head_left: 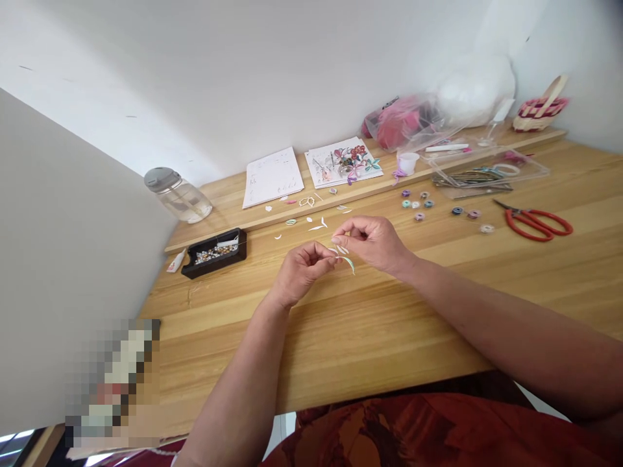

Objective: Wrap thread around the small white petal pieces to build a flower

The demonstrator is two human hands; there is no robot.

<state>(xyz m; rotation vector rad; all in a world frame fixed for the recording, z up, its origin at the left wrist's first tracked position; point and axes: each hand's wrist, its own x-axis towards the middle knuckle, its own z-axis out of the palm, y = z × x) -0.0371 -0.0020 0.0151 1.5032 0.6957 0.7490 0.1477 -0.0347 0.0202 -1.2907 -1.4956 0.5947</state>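
Note:
My left hand (306, 269) is closed in a pinch on a thin curved leaf piece (348, 263), pale green and white, which sticks out to the right of the fingertips. Just above and to the right, my right hand (370, 240) is also pinched, its fingertips close to the left ones; whatever it holds is too fine to make out. Small white cut pieces (318, 226) and a green-edged leaf shape (291, 222) lie on the wooden table beyond my hands.
A black tray (214, 253) of beads stands at the left, near a bottle (180, 194). Papers (273, 178) lie on the raised ledge. To the right are thread bobbins (457, 211), red-handled scissors (535, 222) and a clear plastic box (530, 170). A small basket (539, 113) is behind.

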